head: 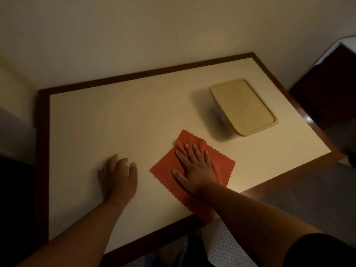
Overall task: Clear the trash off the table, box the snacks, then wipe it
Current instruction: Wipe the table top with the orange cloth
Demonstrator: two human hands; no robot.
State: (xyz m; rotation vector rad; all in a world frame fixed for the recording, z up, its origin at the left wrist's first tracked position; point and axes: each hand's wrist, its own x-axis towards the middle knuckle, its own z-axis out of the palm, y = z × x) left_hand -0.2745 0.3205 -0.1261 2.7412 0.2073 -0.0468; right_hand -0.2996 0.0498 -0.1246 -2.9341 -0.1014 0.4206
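An orange cloth (221, 166) with zigzag edges lies flat on the cream table top (115, 122), near its front edge. My right hand (194, 166) presses down on the cloth with straight, spread fingers. To the left of the cloth my left hand (118, 177) rests palm down on the bare table, fingers relaxed. A clear snack box (242, 106) with a shut beige lid stands at the table's right side, beyond the cloth.
The table has a dark wooden border (41, 151) and stands against a pale wall (134, 35). A dark piece of furniture (327, 89) is at the right, past the table's edge. Grey floor (308, 199) shows at the lower right.
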